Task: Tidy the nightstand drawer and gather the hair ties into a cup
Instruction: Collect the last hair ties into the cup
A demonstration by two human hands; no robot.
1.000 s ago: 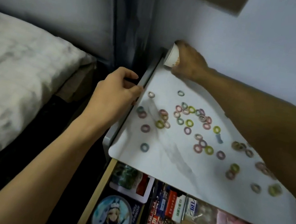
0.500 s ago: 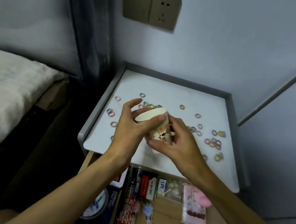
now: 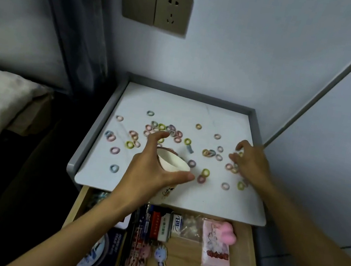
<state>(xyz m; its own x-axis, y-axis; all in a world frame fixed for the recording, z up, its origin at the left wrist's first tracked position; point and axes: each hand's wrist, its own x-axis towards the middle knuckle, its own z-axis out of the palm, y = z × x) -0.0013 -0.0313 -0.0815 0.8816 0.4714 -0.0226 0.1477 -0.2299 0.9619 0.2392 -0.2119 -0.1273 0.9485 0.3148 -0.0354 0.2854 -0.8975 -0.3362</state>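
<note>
Your R hand has left the cup & gone to ties at 3 o'clock on the top, fingers curled over them, can't tell if pinching, while L hand alone grips the tilted cup at 6 o'clock, so gathering's just starting.

Lettering on drawer packets, none legible
</note>
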